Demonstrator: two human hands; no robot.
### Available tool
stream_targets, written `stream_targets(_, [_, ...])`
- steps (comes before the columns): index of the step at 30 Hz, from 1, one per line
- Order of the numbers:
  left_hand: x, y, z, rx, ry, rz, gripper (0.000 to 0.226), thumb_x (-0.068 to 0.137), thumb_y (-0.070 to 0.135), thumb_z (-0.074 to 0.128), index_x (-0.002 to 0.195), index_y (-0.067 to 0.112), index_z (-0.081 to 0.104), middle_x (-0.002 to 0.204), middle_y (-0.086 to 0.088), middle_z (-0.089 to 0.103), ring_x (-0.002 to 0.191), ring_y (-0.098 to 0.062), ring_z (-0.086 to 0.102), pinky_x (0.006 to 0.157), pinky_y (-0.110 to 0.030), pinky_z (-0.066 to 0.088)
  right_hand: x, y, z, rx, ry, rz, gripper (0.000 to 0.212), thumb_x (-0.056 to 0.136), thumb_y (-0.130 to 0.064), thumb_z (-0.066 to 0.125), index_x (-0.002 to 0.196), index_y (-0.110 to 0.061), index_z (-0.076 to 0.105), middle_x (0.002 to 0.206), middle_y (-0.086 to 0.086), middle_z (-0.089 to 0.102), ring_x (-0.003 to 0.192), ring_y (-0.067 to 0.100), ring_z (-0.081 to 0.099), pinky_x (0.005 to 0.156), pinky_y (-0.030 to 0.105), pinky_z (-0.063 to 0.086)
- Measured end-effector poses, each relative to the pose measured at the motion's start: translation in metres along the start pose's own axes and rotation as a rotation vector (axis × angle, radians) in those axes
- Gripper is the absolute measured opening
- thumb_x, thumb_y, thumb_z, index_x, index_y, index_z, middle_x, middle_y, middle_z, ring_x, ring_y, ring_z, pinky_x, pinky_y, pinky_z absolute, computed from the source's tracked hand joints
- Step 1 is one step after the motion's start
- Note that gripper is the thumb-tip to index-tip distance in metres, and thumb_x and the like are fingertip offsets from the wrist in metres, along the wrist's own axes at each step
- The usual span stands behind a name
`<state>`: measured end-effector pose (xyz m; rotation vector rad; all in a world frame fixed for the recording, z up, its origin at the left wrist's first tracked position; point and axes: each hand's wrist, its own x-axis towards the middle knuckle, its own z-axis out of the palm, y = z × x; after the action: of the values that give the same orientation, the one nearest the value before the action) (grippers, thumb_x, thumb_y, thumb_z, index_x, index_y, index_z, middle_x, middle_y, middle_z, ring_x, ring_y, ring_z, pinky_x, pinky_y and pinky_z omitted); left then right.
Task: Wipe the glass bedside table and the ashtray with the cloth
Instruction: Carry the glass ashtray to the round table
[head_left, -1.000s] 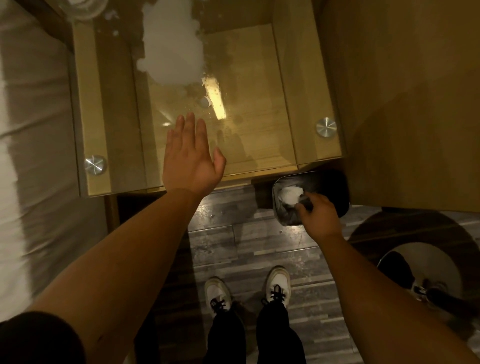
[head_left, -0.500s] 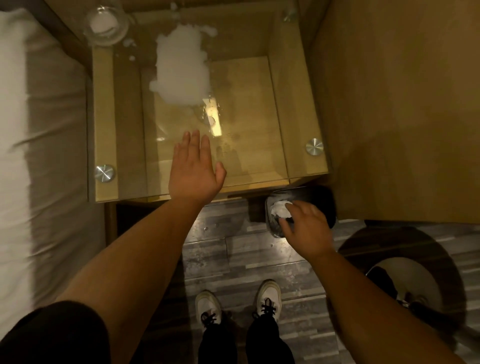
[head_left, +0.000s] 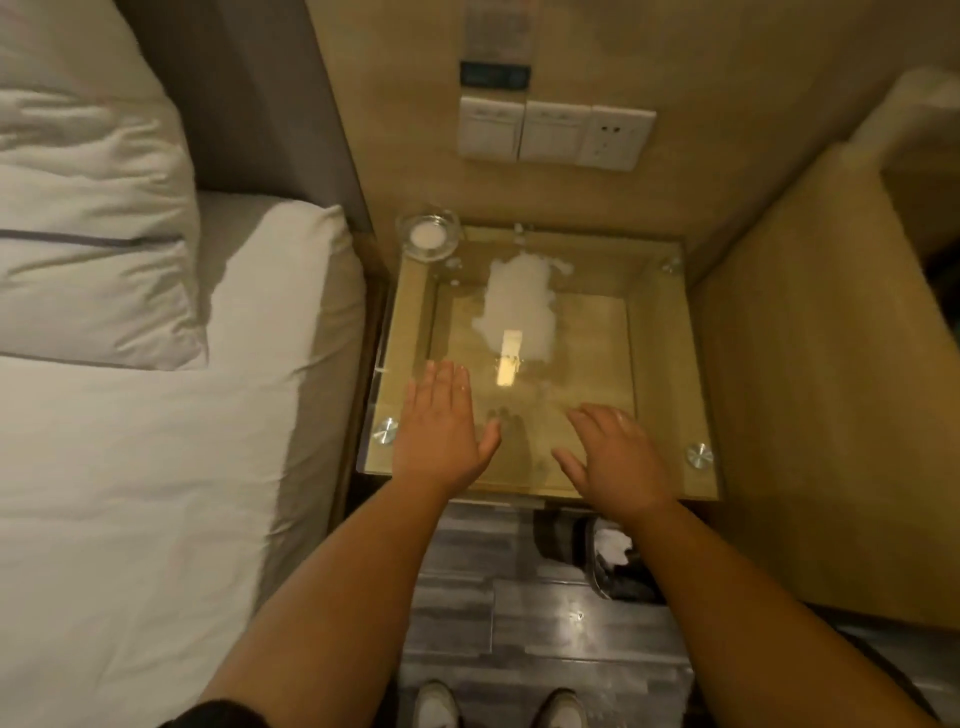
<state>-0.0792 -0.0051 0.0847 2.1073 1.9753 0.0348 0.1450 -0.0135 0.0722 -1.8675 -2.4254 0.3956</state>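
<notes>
Your left hand (head_left: 441, 431) and right hand (head_left: 613, 457) lay flat and spread at six o'clock on the glass bedside table (head_left: 660, 364), holding nothing. No cloth was in either hand, so I judged the wiping barely begun. A white foamy patch (head_left: 519, 306) sat toward twelve o'clock on the smooth, reflective top with its round metal studs. The round clear ashtray (head_left: 428, 236), white inside, stood at eleven o'clock, apparently unwiped. A dark bin (head_left: 613, 566) with something white inside sat on the grey plank floor.
</notes>
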Motion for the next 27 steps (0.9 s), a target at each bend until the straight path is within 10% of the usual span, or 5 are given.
stream_targets(27, [0.222, -0.131, 0.007, -0.189, 0.061, -0.117, 0.089, 0.091, 0.061, 0.044, 0.154, 0.008, 0.008, 0.161, -0.011, 0.014, 0.149, -0.023, 0.007, 0.121, -0.038, 0.006, 0.328, -0.043, 0.022, 0.084, -0.134, -0.128, 0.081, 0.087, -0.058, 0.055, 0.149, -0.015, 0.026, 0.151, 0.009, 0.037, 0.138, 0.028, 0.032, 0.113, 0.039, 0.025])
